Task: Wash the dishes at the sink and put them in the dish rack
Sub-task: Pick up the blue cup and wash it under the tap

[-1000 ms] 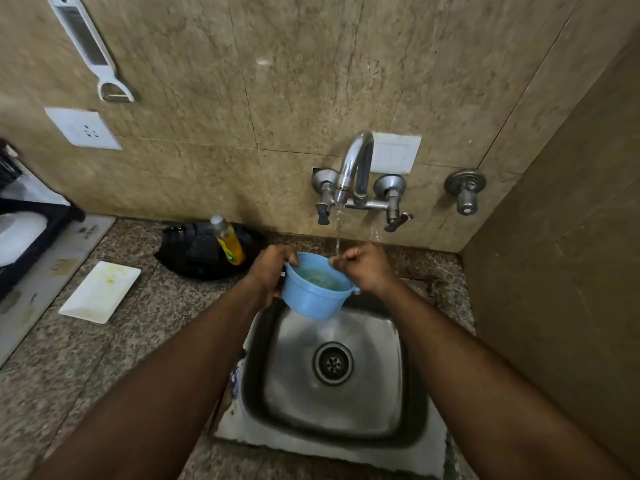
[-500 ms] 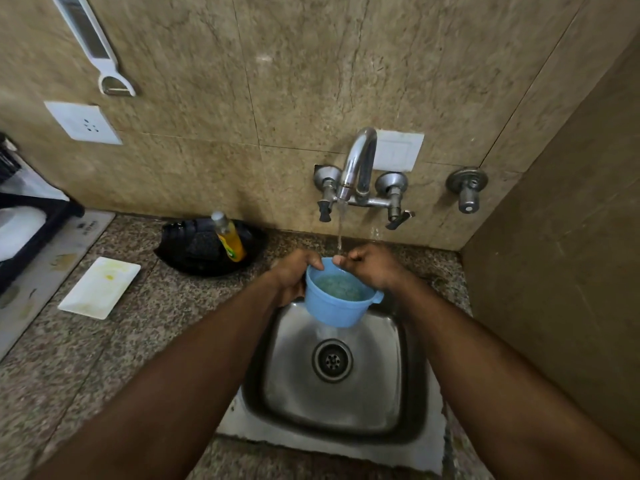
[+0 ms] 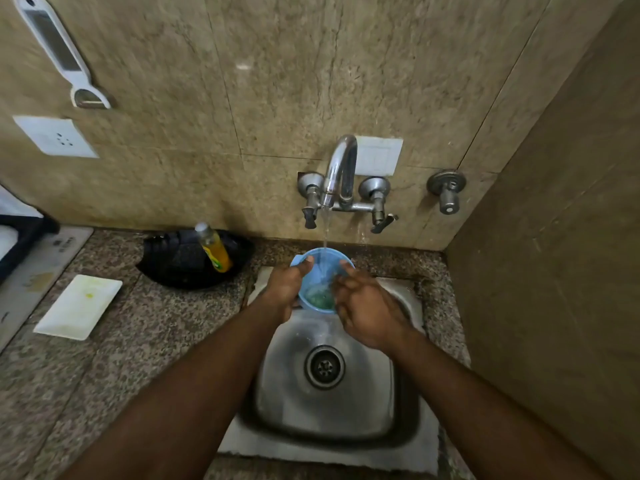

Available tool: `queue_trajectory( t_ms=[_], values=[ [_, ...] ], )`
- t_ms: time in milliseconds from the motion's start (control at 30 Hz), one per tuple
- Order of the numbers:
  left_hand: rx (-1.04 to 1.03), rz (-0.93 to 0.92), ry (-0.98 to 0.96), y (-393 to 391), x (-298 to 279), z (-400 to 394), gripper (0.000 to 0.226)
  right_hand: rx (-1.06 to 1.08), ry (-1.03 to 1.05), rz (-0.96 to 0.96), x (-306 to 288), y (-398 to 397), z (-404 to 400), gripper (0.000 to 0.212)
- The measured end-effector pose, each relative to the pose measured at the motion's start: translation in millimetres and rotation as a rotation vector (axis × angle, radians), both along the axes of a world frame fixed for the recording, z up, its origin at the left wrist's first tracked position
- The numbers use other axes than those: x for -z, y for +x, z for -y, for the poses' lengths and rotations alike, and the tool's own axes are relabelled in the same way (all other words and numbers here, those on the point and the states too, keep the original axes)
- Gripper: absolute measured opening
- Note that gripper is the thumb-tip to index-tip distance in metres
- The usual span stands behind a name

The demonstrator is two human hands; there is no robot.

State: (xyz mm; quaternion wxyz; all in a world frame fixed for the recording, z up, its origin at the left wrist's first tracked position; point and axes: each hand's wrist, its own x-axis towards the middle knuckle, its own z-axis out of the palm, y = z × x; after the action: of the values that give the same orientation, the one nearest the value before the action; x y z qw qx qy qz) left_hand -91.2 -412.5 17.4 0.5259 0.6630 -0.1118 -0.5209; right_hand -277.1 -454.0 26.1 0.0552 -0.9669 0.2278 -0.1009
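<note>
A small blue plastic bowl is tipped toward me under the running tap, over the back of the steel sink. Water streams into it and something greenish shows at its bottom. My left hand grips the bowl's left rim, thumb over the edge. The fingers of my right hand reach into the bowl from the right side; whether they hold anything is hidden. A dish rack shows only as a dark corner at the far left edge.
A black tray holding a bottle of yellow dish soap sits left of the sink by the wall. A white rectangular plate lies on the granite counter. A side wall stands close on the right.
The bowl has tipped toward me and moved closer to the tap. My right hand has left the rim and its fingers now reach inside the bowl.
</note>
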Motion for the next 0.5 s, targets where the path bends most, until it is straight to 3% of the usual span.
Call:
queue_trajectory(
  t_ms=[100,167,267,333,433,500],
  values=[
    [-0.045,0.052,-0.091,1,-5,2,0.031,-0.037,0.205,-0.062,5,5,-12,0.055],
    [-0.001,0.100,-0.152,-7,-6,1,0.031,0.062,0.352,-0.060,2,21,-19,0.052],
    [0.027,0.033,-0.220,-18,3,-3,0.038,0.279,0.481,-0.136,-13,49,-19,0.051],
    [-0.005,0.018,-0.224,-16,5,-7,0.039,0.294,0.608,-0.196,-13,59,-18,0.058],
    [-0.018,-0.033,-0.199,-9,8,-17,0.046,0.086,0.515,-0.207,-2,57,-17,0.067],
    [-0.031,-0.055,-0.217,-8,11,-23,0.048,-0.015,0.438,-0.189,10,49,-12,0.062]
  ],
)
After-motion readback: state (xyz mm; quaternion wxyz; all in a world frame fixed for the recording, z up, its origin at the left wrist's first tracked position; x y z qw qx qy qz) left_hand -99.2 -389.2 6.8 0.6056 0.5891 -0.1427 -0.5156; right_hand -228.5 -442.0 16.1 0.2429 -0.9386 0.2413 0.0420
